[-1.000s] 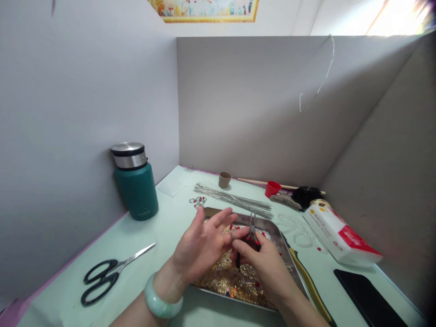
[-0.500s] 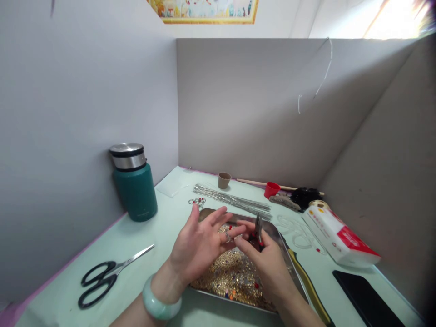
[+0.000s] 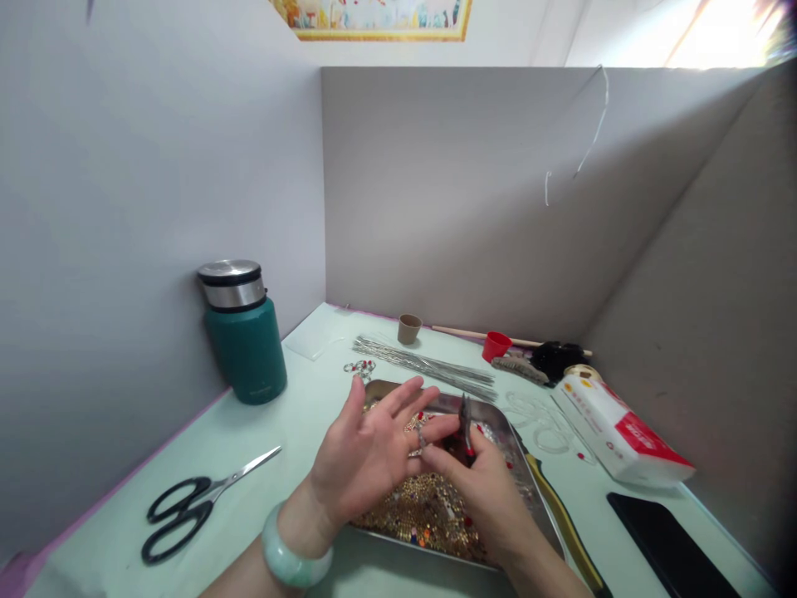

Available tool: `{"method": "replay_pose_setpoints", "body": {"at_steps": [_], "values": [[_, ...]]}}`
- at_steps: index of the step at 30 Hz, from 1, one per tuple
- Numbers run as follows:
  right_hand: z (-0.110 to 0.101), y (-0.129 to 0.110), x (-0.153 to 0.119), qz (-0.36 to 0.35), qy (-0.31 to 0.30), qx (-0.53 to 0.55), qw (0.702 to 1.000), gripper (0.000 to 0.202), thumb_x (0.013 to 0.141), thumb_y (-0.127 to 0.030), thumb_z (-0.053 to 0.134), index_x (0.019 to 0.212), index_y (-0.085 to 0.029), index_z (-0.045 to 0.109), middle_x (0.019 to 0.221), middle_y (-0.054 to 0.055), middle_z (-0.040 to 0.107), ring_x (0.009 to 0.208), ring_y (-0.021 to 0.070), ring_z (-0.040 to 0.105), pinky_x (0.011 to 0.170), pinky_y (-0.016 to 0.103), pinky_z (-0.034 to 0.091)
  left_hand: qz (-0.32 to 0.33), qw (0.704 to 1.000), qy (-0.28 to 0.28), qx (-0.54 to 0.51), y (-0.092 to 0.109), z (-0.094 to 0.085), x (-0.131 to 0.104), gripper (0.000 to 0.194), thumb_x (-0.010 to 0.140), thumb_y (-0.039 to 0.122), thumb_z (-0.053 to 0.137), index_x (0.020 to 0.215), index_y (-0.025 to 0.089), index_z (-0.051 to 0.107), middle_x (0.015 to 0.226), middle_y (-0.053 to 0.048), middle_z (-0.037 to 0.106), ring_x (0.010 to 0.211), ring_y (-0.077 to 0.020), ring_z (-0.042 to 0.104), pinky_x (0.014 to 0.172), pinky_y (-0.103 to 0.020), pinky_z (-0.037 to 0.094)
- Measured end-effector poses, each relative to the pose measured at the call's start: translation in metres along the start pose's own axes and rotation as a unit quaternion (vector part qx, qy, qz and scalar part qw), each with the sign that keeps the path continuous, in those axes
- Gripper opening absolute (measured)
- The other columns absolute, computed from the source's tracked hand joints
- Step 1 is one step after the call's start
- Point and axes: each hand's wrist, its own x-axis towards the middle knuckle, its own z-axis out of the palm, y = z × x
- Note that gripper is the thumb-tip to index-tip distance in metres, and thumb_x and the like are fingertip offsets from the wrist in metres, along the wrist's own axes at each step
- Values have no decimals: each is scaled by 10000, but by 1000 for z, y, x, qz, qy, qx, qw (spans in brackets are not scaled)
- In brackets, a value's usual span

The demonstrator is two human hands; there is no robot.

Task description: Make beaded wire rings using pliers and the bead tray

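Note:
Palm up, my left hand (image 3: 367, 448) is open with its fingers spread over the metal tray (image 3: 548, 515). A thin wire ring (image 3: 421, 438) sits around one of its fingers. My right hand (image 3: 486, 482) is closed around small pliers (image 3: 466, 428) with red on the handles, jaws pointing up. The thumb of that hand is close to the ring; whether it touches the ring I cannot tell. Gold beads (image 3: 429, 511) with some coloured ones lie in the tray under both hands.
Scissors (image 3: 205, 502) and a green bottle (image 3: 246, 340) stand at left. Behind the tray lie finished-looking rings (image 3: 359, 367), a wire bundle (image 3: 423, 365), a brown cup (image 3: 409, 329) and a red cup (image 3: 496, 345). At right are a tissue pack (image 3: 623, 432) and a black phone (image 3: 669, 540).
My right hand has shifted slightly, and the pliers have moved a little left and tilted. The thumb has come nearer the ring. My left hand remains nearly in place.

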Motion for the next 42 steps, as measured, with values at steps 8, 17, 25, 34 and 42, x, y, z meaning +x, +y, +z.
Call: {"method": "replay_pose_setpoints", "body": {"at_steps": [8, 17, 25, 34, 42], "values": [[2, 5, -1, 23, -61, 109, 992, 288, 735, -304, 719, 982, -183, 633, 998, 56, 686, 977, 229, 600, 876, 334, 447, 26, 996, -67, 44, -5, -4, 0, 731, 855, 678, 172, 1341, 213, 456, 1533, -58, 210, 1292, -356, 356, 975, -423, 322], [5, 0, -4, 101, -90, 187, 973, 423, 620, -346, 794, 975, -169, 644, 808, 32, 661, 744, 176, 587, 692, 286, 459, 23, 990, -102, 91, -4, -5, -2, 894, 861, 649, -1, 1071, 130, 697, 1263, -130, 593, 1287, -330, 386, 1053, -474, 222], [5, -3, -5, 76, -107, 123, 984, 360, 648, -349, 779, 933, -181, 638, 849, 34, 662, 851, 197, 588, 818, 315, 441, 76, 966, -149, 197, -9, -6, -3, 736, 886, 636, 181, 903, 181, 760, 1044, -125, 708, 1107, -302, 555, 980, -487, 331], [3, -11, -6, 15, -71, 53, 996, 341, 633, -282, 777, 932, -216, 627, 900, 9, 648, 875, 179, 588, 827, 272, 450, 99, 893, -207, 387, -2, -10, -2, 343, 785, 565, 559, 854, 297, 760, 968, -63, 737, 1052, -271, 577, 970, -461, 358], [1, -7, -7, 27, -110, 51, 992, 203, 742, -309, 693, 909, -221, 620, 820, -3, 633, 782, 159, 575, 760, 266, 464, 30, 861, -244, 446, 4, -8, -7, 371, 761, 624, 534, 929, 360, 732, 1067, -22, 707, 1115, -295, 559, 1011, -450, 323]]}}
